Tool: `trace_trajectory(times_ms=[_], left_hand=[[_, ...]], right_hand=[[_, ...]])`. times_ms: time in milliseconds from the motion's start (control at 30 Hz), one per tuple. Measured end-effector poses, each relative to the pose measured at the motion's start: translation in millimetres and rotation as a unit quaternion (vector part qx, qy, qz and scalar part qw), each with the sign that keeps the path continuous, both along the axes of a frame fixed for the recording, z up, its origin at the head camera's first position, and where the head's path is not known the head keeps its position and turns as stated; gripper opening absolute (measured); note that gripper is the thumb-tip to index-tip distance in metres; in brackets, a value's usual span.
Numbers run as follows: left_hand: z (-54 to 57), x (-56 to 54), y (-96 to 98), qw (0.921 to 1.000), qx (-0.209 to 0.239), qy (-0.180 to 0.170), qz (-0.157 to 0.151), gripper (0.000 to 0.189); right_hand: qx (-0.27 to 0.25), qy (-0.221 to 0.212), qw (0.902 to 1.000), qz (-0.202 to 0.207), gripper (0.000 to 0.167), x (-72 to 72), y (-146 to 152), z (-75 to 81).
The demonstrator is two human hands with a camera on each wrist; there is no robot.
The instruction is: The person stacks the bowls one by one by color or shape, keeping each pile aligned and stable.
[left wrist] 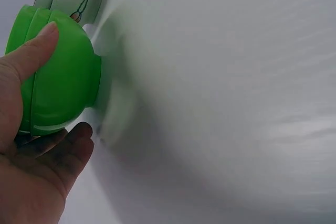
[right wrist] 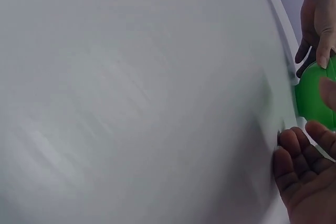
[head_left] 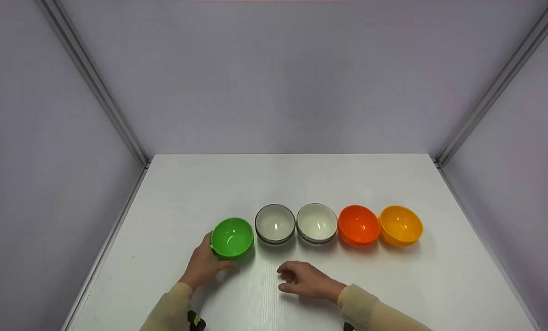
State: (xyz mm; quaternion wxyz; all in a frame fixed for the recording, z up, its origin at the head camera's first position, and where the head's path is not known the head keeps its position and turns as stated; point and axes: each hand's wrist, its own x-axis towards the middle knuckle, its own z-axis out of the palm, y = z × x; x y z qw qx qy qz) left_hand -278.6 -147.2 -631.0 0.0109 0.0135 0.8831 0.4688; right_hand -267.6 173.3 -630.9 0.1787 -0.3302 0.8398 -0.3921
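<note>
My left hand (head_left: 206, 263) grips a nested stack of green bowls (head_left: 232, 237) from its left side, at the left end of a row of bowls. In the left wrist view the thumb lies along the outside of the green bowls (left wrist: 65, 72), and the other fingers are partly hidden behind them. My right hand (head_left: 308, 279) is in front of the row, its fingers loosely bent and holding nothing. Right of the green stack stand grey-white bowls (head_left: 275, 223) with dark rims, apart from it by a narrow gap.
Further right along the row are more white bowls (head_left: 317, 222), orange-red bowls (head_left: 358, 224) and yellow bowls (head_left: 400, 225), each stacked and standing close together. The white table (head_left: 209, 179) is enclosed by pale walls (head_left: 292, 82) at the back and sides.
</note>
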Motion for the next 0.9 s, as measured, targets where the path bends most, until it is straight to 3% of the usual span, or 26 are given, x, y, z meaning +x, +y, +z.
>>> trace_trajectory(times_ms=[400,900], left_hand=[[0.6,-25.5,-2.2,0.9994,0.000,-0.024,0.023,0.110],[-0.2,-31.4,1.4,0.9986,0.013,-0.037,0.035,0.112]], right_hand=[[0.037,0.008,0.9990,-0.022,0.031,-7.2,9,-4.9],[0.052,-0.015,0.9979,-0.035,0.029,-8.8,11,-10.1]])
